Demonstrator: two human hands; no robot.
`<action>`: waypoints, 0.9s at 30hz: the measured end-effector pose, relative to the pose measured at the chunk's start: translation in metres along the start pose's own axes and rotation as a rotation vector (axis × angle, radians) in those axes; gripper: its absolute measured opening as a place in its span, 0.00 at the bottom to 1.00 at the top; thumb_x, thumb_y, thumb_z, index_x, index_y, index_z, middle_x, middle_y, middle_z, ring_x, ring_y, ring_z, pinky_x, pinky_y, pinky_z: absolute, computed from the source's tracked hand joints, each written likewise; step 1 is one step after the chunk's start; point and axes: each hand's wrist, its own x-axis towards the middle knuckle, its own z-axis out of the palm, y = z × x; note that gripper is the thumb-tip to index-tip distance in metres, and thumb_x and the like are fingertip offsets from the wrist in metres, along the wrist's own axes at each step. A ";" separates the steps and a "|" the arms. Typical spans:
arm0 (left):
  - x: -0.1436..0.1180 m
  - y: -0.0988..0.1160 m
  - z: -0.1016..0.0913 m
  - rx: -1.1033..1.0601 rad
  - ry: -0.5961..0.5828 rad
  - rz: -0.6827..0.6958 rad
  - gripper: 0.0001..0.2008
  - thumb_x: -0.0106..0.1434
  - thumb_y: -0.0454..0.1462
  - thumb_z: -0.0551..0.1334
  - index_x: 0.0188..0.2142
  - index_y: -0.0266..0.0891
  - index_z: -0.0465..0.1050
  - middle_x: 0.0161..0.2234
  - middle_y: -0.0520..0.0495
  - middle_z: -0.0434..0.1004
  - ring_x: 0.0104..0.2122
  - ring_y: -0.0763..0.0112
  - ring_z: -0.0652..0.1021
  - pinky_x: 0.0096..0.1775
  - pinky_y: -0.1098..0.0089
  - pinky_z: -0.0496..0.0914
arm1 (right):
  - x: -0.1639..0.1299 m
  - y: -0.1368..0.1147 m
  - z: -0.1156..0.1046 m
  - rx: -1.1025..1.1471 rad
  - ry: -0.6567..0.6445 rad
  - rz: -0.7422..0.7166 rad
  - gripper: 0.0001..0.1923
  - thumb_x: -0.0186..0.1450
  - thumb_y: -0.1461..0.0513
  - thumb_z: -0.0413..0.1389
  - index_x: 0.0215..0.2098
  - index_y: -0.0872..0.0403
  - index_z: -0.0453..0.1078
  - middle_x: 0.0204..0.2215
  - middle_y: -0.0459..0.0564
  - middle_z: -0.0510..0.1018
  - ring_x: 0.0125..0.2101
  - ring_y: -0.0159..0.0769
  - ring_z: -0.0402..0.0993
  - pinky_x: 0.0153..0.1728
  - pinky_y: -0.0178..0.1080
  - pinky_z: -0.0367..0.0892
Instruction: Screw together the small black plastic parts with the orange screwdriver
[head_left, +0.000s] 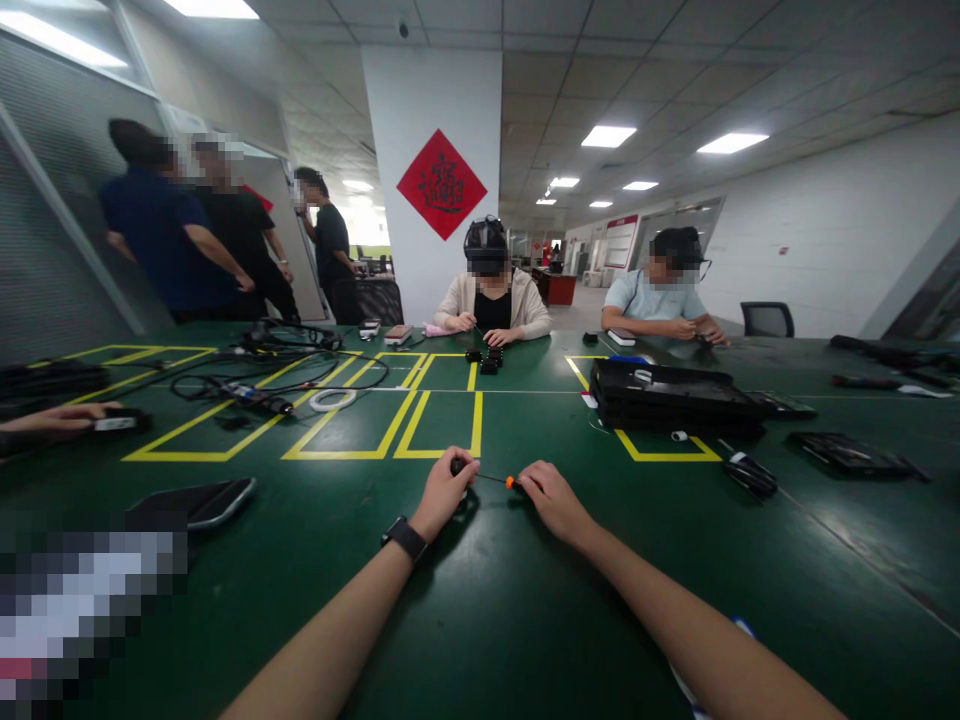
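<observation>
My left hand (444,492), with a black watch on the wrist, is closed over a small black part (457,466) on the green table (480,600). A thin screwdriver with an orange collar (510,482) is gripped in my right hand (551,497). Its slim shaft points left toward the black part. The two hands are a few centimetres apart, just below the yellow floor-tape boxes (439,425).
A stack of black trays (671,395) sits to the right, with dark parts (750,473) nearby. Cables (262,385) and a white ring (332,400) lie to the left. Two seated people work across the table; others stand at the back left. Another person's hand (56,420) rests at the left edge.
</observation>
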 end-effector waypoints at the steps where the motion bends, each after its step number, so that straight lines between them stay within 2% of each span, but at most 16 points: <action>1: 0.000 0.000 0.000 -0.002 0.004 -0.004 0.11 0.53 0.44 0.58 0.28 0.39 0.65 0.19 0.56 0.66 0.20 0.76 0.68 0.24 0.76 0.62 | 0.000 0.000 0.000 -0.002 -0.007 -0.007 0.13 0.65 0.62 0.43 0.30 0.55 0.69 0.31 0.49 0.70 0.36 0.34 0.64 0.42 0.38 0.58; 6: -0.001 0.003 -0.001 -0.010 0.006 -0.009 0.12 0.52 0.45 0.58 0.29 0.38 0.65 0.20 0.55 0.67 0.20 0.76 0.68 0.24 0.76 0.61 | -0.003 -0.005 -0.004 0.016 -0.006 -0.032 0.05 0.61 0.62 0.50 0.33 0.54 0.67 0.34 0.49 0.70 0.38 0.34 0.63 0.42 0.38 0.59; 10: -0.003 0.005 -0.001 0.008 0.009 -0.001 0.12 0.52 0.45 0.59 0.29 0.38 0.65 0.19 0.55 0.66 0.19 0.77 0.68 0.23 0.76 0.61 | -0.005 -0.005 -0.005 0.024 0.003 -0.021 0.08 0.57 0.63 0.55 0.36 0.54 0.66 0.35 0.48 0.69 0.38 0.35 0.63 0.40 0.38 0.60; 14: -0.003 0.005 0.000 0.000 0.012 0.010 0.11 0.52 0.44 0.59 0.28 0.38 0.65 0.19 0.55 0.66 0.19 0.76 0.68 0.24 0.75 0.62 | -0.003 -0.004 -0.003 0.012 -0.007 0.000 0.07 0.61 0.61 0.50 0.36 0.54 0.68 0.35 0.49 0.70 0.38 0.35 0.63 0.42 0.39 0.59; 17: -0.002 0.004 0.000 -0.001 0.006 0.019 0.11 0.53 0.44 0.59 0.28 0.38 0.65 0.19 0.55 0.66 0.20 0.76 0.69 0.24 0.76 0.62 | -0.001 -0.004 -0.003 0.015 -0.038 -0.005 0.13 0.64 0.62 0.45 0.33 0.55 0.70 0.33 0.50 0.71 0.38 0.35 0.64 0.43 0.39 0.58; 21: -0.001 0.004 0.000 -0.036 -0.013 -0.004 0.13 0.53 0.46 0.58 0.28 0.38 0.65 0.21 0.54 0.67 0.20 0.77 0.69 0.23 0.77 0.62 | -0.002 -0.007 -0.005 0.031 -0.050 -0.036 0.09 0.63 0.62 0.47 0.33 0.54 0.70 0.33 0.49 0.71 0.38 0.34 0.64 0.42 0.38 0.59; 27: -0.002 0.010 -0.001 -0.174 -0.039 -0.051 0.18 0.56 0.50 0.54 0.26 0.36 0.64 0.23 0.52 0.69 0.20 0.78 0.70 0.25 0.76 0.63 | -0.005 -0.009 -0.006 0.055 -0.041 0.019 0.08 0.60 0.62 0.52 0.38 0.54 0.66 0.34 0.48 0.71 0.36 0.34 0.65 0.39 0.38 0.61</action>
